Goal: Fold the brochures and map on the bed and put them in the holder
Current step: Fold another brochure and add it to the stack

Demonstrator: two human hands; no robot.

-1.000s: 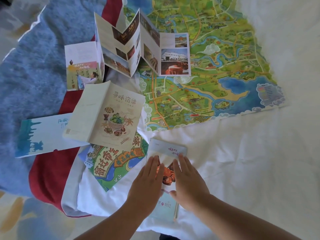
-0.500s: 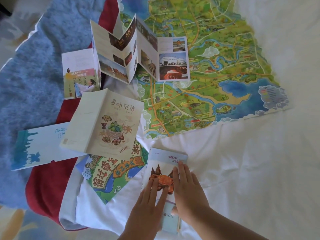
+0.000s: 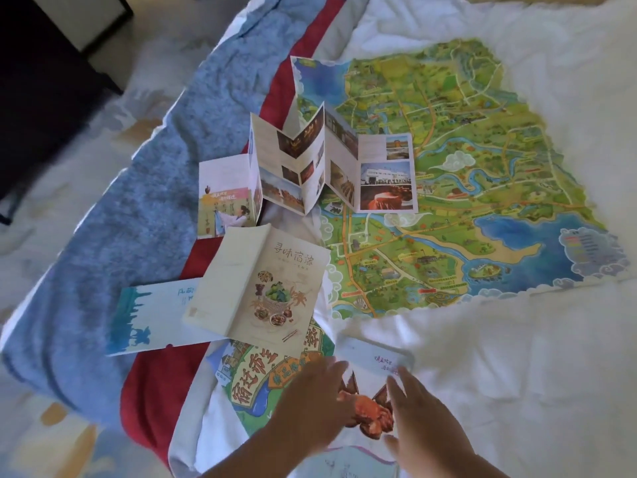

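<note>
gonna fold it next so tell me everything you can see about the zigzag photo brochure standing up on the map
The zigzag photo brochure is a long strip of smooth-looking paper, its white panels printed with photos and small text. It is unfolded, its creases rising in accordion peaks. Its right end panel lies flat on the map. The left end panel, showing a robed figure, rests toward the red cloth and blue blanket. Its near left corner is by the cream booklet.

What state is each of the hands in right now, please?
Left hand: open, fingers straight, laid on the crab brochure, gripping nothing.
Right hand: open, fingers straight, laid on the same brochure, gripping nothing.
</note>
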